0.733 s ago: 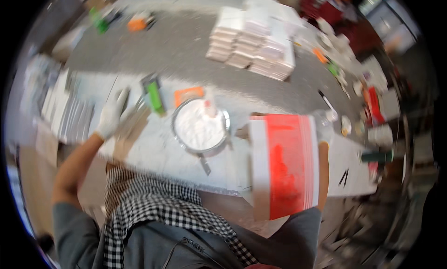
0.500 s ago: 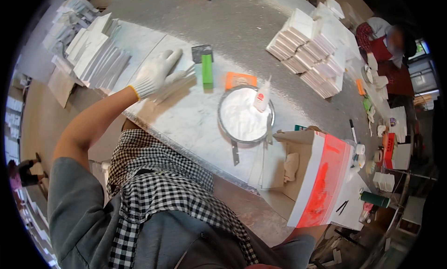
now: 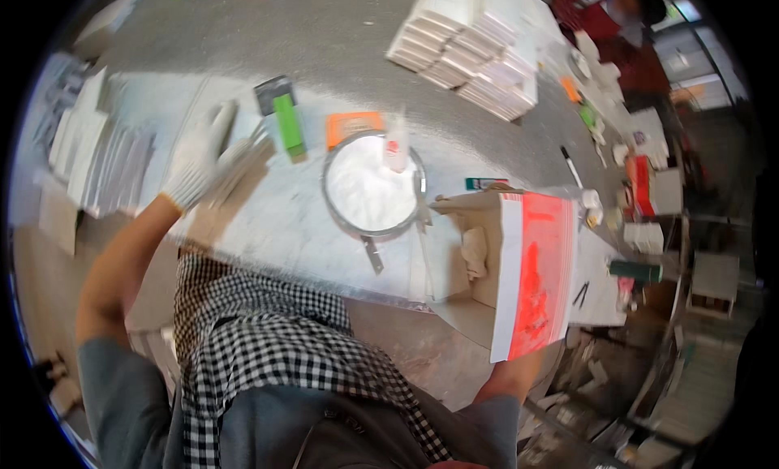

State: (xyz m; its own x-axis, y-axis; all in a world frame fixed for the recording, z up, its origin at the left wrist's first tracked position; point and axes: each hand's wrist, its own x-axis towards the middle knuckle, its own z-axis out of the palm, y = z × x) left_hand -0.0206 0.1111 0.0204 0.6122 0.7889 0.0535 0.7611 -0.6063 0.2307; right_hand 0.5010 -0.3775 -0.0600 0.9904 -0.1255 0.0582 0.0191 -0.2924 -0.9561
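My left hand (image 3: 200, 157), in a white knit glove, is at the left of the work table with its fingers stretched out and apart. Thin pale pieces (image 3: 243, 162) lie against its right side; the blur hides whether it touches them. My right forearm (image 3: 513, 375) goes up behind an open cardboard box (image 3: 545, 274) with a red and white side, which hides the right hand. A cream-coloured, glove-like lump (image 3: 474, 254) shows inside the box. Between the hands stands a round bowl of white powder (image 3: 367, 189) with a white squeeze bottle (image 3: 396, 148) in it.
Stacked white slabs stand at the left (image 3: 122, 165) and at the far right (image 3: 466, 51). A green block (image 3: 288, 126), a dark pad (image 3: 274, 92) and an orange packet (image 3: 352, 126) lie behind the bowl. A metal scraper (image 3: 372, 256) lies before it. Another person (image 3: 625, 31) is at the far right.
My view has turned, so the table and everything on it appear farther left and slightly rotated. The left hand keeps its spread pose beside the thin pieces; the box stays by my right arm.
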